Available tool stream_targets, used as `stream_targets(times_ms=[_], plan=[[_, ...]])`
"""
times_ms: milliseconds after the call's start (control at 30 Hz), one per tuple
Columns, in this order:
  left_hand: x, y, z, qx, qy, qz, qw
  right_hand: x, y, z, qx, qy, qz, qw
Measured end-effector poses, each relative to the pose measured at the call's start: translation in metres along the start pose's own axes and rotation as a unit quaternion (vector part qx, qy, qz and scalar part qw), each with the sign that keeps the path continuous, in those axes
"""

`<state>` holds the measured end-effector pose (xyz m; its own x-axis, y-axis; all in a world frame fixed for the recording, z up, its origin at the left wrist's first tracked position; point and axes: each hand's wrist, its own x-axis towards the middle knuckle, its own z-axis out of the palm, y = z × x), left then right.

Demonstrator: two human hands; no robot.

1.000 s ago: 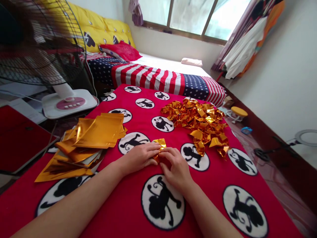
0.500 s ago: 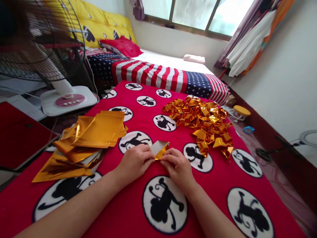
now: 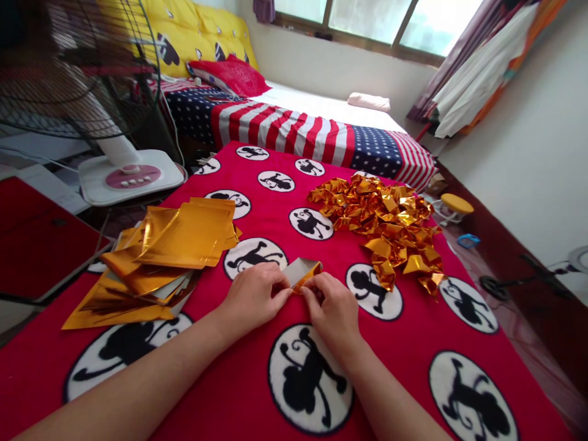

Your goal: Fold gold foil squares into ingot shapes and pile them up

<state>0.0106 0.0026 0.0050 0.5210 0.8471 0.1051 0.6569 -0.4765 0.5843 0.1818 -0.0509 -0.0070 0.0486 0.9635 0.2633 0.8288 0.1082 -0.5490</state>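
Observation:
Between my two hands is a partly folded sheet of gold foil paper (image 3: 299, 271), its pale inner side facing up and a gold flap turned over at the right. My left hand (image 3: 258, 295) pinches its left near edge between thumb and fingers. At the right near corner, my right hand (image 3: 329, 305) pinches the gold flap. To the left lies a loose stack of flat gold foil sheets (image 3: 186, 236). A heap of folded gold foil pieces (image 3: 386, 220) is spread on the right. Fingertips hide part of the sheet's near edge.
A red cloth with monkey prints (image 3: 275, 211) covers the table. On the left stands an electric fan (image 3: 131, 174), beside a dark red panel (image 3: 41, 236). Beyond the table is a bed with a stars-and-stripes cover (image 3: 294, 131). A yellow-topped stool (image 3: 457, 203) sits at the right.
The gold flap at the sheet's right side has been turned a little further and my right fingers have shifted along it. The whole view has moved slightly.

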Motion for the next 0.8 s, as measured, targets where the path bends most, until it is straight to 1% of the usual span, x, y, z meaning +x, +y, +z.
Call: stream_targets(times_ms=[333,567,700,800], plan=[[0.0031,0.0008,0.0031,0.027,0.010,-0.032,0.999,-0.0025,-0.0004,0.0027,-0.031,0.004,-0.002,1.000],[0.0031,0.0067,0.0022,0.039,0.009,-0.053,0.998,-0.0024,-0.0037,0.0032,-0.032,0.011,0.012,0.999],[0.0032,0.0076,0.0008,0.030,0.007,-0.043,0.999,-0.0016,-0.0037,0.0041,-0.031,0.012,0.016,0.999],[0.0038,0.0056,0.0008,0.033,-0.006,-0.024,0.999,-0.0013,-0.0035,0.0052,-0.033,0.012,0.010,0.999]])
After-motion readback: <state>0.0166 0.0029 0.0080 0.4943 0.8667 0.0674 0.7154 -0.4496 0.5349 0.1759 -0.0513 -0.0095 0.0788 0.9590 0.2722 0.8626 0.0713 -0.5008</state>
